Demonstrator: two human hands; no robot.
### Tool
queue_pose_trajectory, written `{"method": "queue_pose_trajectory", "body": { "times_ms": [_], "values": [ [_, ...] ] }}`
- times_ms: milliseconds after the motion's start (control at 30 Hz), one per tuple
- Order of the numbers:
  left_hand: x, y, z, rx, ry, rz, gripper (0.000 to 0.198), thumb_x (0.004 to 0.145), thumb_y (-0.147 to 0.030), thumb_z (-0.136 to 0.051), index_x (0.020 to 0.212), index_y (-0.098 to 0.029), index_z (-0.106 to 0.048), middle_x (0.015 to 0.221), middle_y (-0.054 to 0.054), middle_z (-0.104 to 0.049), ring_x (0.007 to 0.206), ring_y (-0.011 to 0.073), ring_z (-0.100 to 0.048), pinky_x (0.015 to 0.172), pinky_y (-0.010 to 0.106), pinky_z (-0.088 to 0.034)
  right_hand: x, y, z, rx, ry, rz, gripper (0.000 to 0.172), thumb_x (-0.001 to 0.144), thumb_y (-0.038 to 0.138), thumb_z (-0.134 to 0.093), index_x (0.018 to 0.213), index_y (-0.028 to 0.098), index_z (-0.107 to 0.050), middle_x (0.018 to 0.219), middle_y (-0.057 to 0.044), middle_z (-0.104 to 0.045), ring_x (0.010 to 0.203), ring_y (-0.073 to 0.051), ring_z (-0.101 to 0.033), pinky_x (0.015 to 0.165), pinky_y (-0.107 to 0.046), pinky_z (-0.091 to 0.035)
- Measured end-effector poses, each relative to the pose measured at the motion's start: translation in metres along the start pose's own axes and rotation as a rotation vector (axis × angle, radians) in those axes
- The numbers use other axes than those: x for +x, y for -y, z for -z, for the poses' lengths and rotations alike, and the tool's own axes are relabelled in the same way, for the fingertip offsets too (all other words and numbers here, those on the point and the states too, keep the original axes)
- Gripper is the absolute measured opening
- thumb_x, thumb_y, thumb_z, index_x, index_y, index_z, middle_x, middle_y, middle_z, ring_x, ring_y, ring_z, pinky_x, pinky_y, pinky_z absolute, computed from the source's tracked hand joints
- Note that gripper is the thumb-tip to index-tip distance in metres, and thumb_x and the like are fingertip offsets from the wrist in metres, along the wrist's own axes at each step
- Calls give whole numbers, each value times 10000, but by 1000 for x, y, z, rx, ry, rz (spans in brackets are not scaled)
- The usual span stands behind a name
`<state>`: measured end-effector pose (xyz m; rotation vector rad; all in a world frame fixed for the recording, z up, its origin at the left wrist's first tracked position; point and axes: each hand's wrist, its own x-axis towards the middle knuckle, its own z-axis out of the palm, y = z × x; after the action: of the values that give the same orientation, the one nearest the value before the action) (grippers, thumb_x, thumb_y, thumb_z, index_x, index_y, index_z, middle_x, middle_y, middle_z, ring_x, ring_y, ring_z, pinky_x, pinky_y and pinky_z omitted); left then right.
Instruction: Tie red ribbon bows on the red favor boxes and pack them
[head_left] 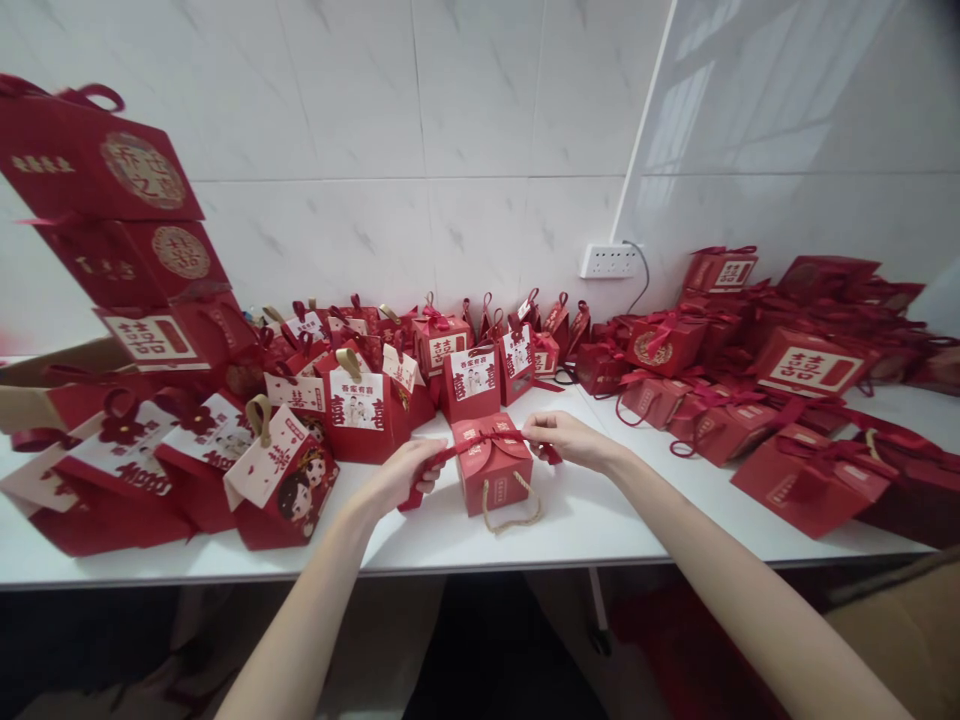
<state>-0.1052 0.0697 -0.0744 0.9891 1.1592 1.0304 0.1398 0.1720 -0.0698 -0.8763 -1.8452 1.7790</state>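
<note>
A small red gift box (493, 478) with a beige rope handle (513, 521) stands on the white table in front of me. Across its top runs a dark red ribbon (491, 436), crossed or knotted in the middle. My left hand (409, 470) grips one end of this ribbon at the box's left, and a tail of it hangs below the fingers. At the right, my right hand (559, 440) pinches the other end, with a short tail showing under the fingertips. Between both hands the ribbon looks stretched.
Red gift boxes with white flaps (281, 475) crowd the table's left, beside a tall stack of boxes (139, 255). More ribboned boxes (814, 480) are heaped at the right. A power strip (607, 261) is on the tiled wall. The white table's front edge (480, 567) is close to me.
</note>
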Motion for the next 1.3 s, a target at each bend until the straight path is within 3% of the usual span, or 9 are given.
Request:
{"method": "queue_pose_trajectory", "body": {
  "times_ms": [200,333,633,867,933,1067,1300],
  "values": [
    [3,7,6,6,-17,-72,434,666,-447,-702,615,-186,-358,510,-93,-296,419,26,-242,430,178,-125,-2,-1,5,-15,14,-18,396,656,505,-725,658,166,-521,435,110,-311,397,-31,-225,410,-198,-147],
    [1,12,8,17,-21,-120,450,667,-452,-707,605,-185,-349,514,-95,-273,428,26,-224,439,181,-122,-6,7,5,-40,-5,-32,396,634,504,-730,655,172,-516,437,123,-257,398,-25,-159,405,-201,-96],
    [0,20,6,67,-70,-182,461,670,-481,-692,585,-178,-356,520,-89,-272,450,37,-248,449,181,-165,-15,9,6,-133,-35,-32,378,658,503,-699,699,149,-573,444,114,-259,400,-31,-160,401,-216,-80],
    [4,16,2,82,-85,-144,416,619,-438,-704,553,-180,-384,506,-68,-360,458,56,-348,449,185,-264,-10,14,18,-207,119,-107,342,661,443,-716,596,154,-545,456,112,-238,393,-26,-157,386,-212,-73],
    [3,10,1,86,-83,-128,357,641,-415,-677,568,-180,-418,506,-51,-402,462,72,-385,436,196,-265,-12,23,16,-240,121,-90,307,676,405,-712,596,150,-560,453,102,-271,389,-29,-191,383,-207,-93],
    [1,-10,-2,87,-50,-133,294,673,-361,-647,582,-170,-442,523,-31,-435,480,79,-422,441,203,-269,-17,42,2,-270,90,20,234,695,384,-690,668,165,-614,580,33,-518,459,-70,-412,418,-217,-259],
    [-10,-36,-4,142,14,-129,194,702,-302,-637,820,-169,-558,491,-94,-311,407,45,-273,431,192,-154,-10,49,-18,-212,81,185,252,733,391,-651,689,145,-686,733,-35,-651,663,-127,-523,609,-257,-370]
  ]
}}
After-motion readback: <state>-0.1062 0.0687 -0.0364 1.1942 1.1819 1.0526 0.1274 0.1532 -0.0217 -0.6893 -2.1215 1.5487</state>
